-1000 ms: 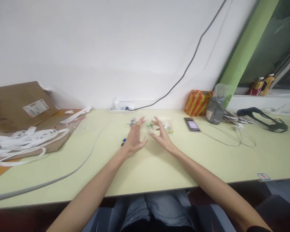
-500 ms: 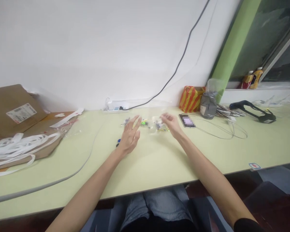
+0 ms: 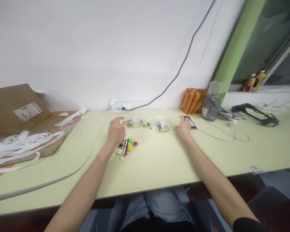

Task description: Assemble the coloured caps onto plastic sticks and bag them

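Observation:
Three clear plastic bags of small colourful parts lie in a row on the table: the left bag [image 3: 130,123], the middle bag [image 3: 145,123] and the right bag [image 3: 163,127]. My left hand [image 3: 116,131] is beside the left bag, fingers loosely bent and apart, holding nothing that I can see. Below it lie several coloured round discs [image 3: 130,148] and a bunch of coloured thin sticks [image 3: 124,149]. My right hand [image 3: 184,128] rests to the right of the right bag, fingers apart, overlapping the left edge of a phone [image 3: 192,124].
A cardboard piece [image 3: 16,106] and white strips [image 3: 21,143] lie at the left, with a grey cable [image 3: 70,175] in front. A power strip [image 3: 118,109] sits by the wall. A striped bag [image 3: 192,100], a grey pouch [image 3: 209,108] and a black frame [image 3: 255,114] stand right.
My hands have moved apart, the left one leftward and the right one rightward from the right bag to the phone. That bag now lies flat, and the discs and sticks are uncovered.

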{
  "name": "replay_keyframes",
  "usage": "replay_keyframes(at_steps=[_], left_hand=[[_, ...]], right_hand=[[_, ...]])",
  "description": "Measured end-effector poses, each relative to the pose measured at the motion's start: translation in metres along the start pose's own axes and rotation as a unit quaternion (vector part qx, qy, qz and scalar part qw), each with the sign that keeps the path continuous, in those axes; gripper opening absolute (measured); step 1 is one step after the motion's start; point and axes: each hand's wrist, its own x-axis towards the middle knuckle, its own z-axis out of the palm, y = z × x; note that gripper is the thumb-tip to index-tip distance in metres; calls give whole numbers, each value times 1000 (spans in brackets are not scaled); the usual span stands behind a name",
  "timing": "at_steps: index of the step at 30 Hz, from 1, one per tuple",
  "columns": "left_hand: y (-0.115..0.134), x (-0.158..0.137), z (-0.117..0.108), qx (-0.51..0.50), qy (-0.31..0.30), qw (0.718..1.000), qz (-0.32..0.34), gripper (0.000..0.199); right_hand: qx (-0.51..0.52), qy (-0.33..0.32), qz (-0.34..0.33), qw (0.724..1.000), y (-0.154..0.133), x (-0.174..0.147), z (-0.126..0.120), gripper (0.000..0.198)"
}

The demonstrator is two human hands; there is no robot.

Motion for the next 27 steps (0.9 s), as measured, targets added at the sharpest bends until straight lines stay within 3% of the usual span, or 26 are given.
replay_keyframes(at_steps=[2, 5, 8, 11, 14, 17, 21, 27], left_hand=[[-3, 1, -1, 6, -17, 1000, -10, 40], [-8, 1, -1, 0, -81, 995, -50, 31], [-8, 0, -2, -7, -133, 987, -88, 23], [-4, -1, -2, -22, -143, 985, -93, 21], [1, -2, -2, -40, -138, 985, -92, 22], [5, -3, 0, -65, -136, 986, -73, 24], [8, -4, 4, -102, -127, 986, -24, 26], [8, -5, 9, -116, -89, 989, -16, 27]], right_hand=[[18, 39, -40, 998, -11, -1, -4, 57], [99, 63, -153, 981, -42, -16, -9, 42], [191, -8, -307, 932, -88, -49, -9, 30], [172, -103, -448, 871, -136, -79, -4, 27], [158, -166, -442, 867, -169, -84, 5, 22], [174, -202, -419, 868, -184, -75, 12, 12], [189, -185, -424, 866, -185, -73, 15, 13], [215, -189, -408, 867, -180, -72, 17, 6]])
